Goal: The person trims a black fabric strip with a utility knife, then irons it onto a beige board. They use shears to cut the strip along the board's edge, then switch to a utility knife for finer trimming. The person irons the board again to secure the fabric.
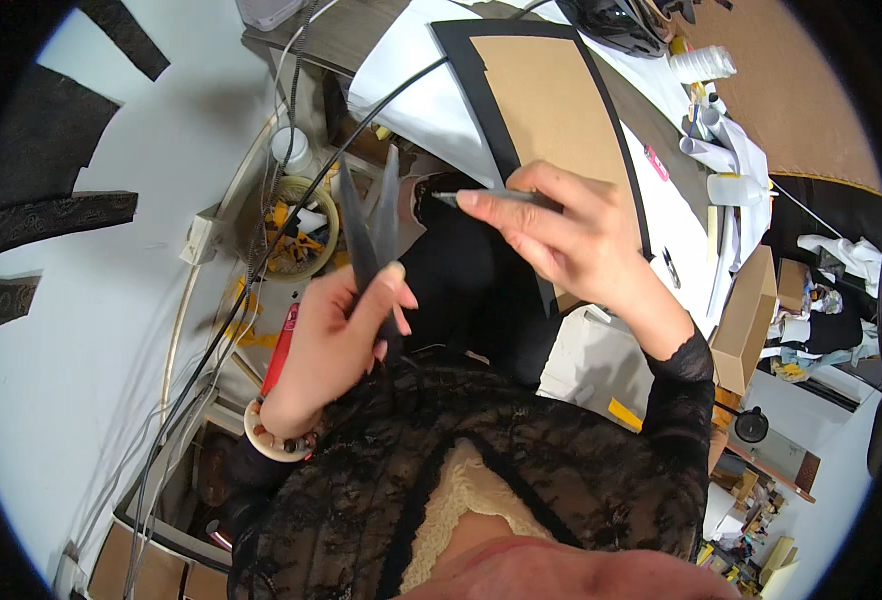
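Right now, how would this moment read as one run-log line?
left hand: holds scissors, blades apart | right hand: holds slim grey tool, tip leftward | ahead: black-bordered tan panel, white sheet

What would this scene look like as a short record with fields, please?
Left hand: hand gripping scissors
Scissors: blades spread apart, tips pointing away from the wearer
Right hand: hand holding a slim grey tool, its tip pointing left
Tool kind: cannot be told for certain
Work surface: tan sheet with a black border, lying over white paper
Left of the scissors: round container holding yellow and dark scraps
Right side: open cardboard box
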`<act>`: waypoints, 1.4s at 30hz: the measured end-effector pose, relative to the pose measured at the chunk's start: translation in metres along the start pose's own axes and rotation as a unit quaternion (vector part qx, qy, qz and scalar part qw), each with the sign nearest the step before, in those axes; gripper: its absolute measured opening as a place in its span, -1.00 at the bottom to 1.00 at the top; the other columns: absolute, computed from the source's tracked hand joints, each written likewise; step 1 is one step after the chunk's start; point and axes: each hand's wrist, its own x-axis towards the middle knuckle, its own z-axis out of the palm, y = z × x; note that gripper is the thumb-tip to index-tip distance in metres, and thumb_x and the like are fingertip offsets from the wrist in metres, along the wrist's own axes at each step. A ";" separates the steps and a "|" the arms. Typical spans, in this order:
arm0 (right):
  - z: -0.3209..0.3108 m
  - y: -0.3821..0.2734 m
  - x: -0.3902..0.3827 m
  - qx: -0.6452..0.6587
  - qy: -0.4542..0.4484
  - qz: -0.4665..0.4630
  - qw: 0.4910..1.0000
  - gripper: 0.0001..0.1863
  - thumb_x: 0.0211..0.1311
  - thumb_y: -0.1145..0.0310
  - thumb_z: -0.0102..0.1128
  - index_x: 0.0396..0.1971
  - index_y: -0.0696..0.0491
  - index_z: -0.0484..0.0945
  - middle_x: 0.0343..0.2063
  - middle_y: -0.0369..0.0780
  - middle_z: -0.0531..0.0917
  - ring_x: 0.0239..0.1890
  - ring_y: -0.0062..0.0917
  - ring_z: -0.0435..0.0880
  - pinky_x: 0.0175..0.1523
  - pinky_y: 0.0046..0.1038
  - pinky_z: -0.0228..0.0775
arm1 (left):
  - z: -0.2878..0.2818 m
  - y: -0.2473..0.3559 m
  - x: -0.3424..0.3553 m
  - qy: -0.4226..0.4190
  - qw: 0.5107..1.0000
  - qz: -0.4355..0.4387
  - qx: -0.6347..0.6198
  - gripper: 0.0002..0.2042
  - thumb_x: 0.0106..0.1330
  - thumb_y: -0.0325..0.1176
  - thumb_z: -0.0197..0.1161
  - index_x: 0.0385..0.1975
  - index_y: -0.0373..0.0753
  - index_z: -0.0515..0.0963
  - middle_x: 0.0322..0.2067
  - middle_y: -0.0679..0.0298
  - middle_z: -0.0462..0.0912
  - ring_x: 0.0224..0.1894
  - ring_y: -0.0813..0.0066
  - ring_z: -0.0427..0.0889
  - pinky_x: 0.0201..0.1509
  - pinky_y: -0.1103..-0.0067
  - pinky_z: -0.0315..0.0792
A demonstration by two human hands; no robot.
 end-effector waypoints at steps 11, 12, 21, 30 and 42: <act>0.001 -0.023 -0.006 -0.080 -0.033 -0.085 0.993 -0.71 -0.02 0.40 0.40 -0.23 0.03 0.61 -0.43 -0.28 0.54 -0.55 -0.52 0.58 -0.54 -0.53 0.41 | -0.002 0.024 0.020 -0.013 0.996 0.091 -0.011 -0.79 0.25 -0.26 0.35 -0.33 -0.28 0.59 -0.62 0.41 0.55 -0.74 0.77 0.39 -0.71 0.80 0.16; 0.001 -0.023 -0.007 -0.085 -0.034 -0.086 0.992 -0.71 -0.02 0.40 0.40 -0.23 0.04 0.61 -0.43 -0.28 0.54 -0.55 -0.52 0.58 -0.54 -0.52 0.41 | -0.001 0.025 0.019 -0.005 0.996 0.082 -0.014 -0.80 0.25 -0.27 0.35 -0.34 -0.28 0.59 -0.62 0.40 0.55 -0.74 0.77 0.39 -0.71 0.80 0.16; 0.008 -0.018 -0.002 0.300 0.065 0.211 0.928 -0.65 0.19 0.36 0.33 -0.04 0.12 0.54 -0.49 -0.38 0.54 -0.51 -0.76 0.50 -0.43 -0.61 0.35 | -0.003 0.024 0.024 -0.026 0.998 0.060 0.008 -0.65 0.33 -0.12 0.24 -0.62 -0.23 0.57 -0.68 0.42 0.55 -0.77 0.76 0.36 -0.73 0.77 0.15; 0.046 -0.040 0.037 0.543 0.110 0.287 0.782 -0.86 0.23 0.48 0.28 -0.49 0.15 0.53 -0.70 -0.52 0.38 -0.60 -0.87 0.28 -0.45 -0.70 0.16 | -0.001 0.011 0.023 -0.028 0.968 0.205 0.142 -0.71 0.22 -0.37 0.38 -0.13 -0.27 0.47 -0.50 0.48 0.48 -0.44 0.76 0.39 -0.36 0.74 0.30; 0.054 -0.059 0.050 0.376 0.273 0.252 0.849 -0.71 0.13 0.47 0.30 -0.67 0.17 0.38 -0.78 -0.39 0.33 -0.64 -0.84 0.21 -0.57 -0.68 0.11 | 0.012 0.007 0.033 0.261 0.803 0.472 0.254 -0.61 0.24 -0.46 0.30 0.00 -0.34 0.30 -0.37 0.17 0.54 -0.42 0.34 0.55 -0.28 0.51 0.46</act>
